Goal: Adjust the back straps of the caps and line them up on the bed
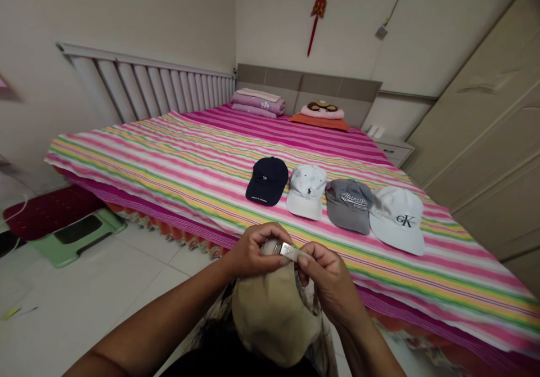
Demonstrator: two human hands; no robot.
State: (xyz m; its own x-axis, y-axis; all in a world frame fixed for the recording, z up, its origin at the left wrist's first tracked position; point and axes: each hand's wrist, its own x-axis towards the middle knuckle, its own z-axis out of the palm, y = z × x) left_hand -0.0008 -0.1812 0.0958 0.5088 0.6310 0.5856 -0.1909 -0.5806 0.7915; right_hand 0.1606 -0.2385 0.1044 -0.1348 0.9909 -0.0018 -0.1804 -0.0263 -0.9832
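Observation:
A beige baseball cap [272, 315] hangs just below my two hands, its back strap turned up toward the bed. My left hand [259, 250] grips the strap beside its metal buckle [288, 251]. With thumb and fingers, my right hand [327, 267] pinches the strap's other end. Past my hands, a row of caps lies on the bed: a navy cap [269, 180], a white cap with a small dark emblem [307, 188], a grey cap with lettering [349, 205] and a white cap marked CK [399, 216].
A striped sheet covers the bed [177, 180]. Folded purple bedding [257, 104] and a pink pillow on an orange one [323, 115] lie by the headboard [312, 87]. A green stool [80, 233] stands on the floor at left; a wardrobe [485, 112] is at right.

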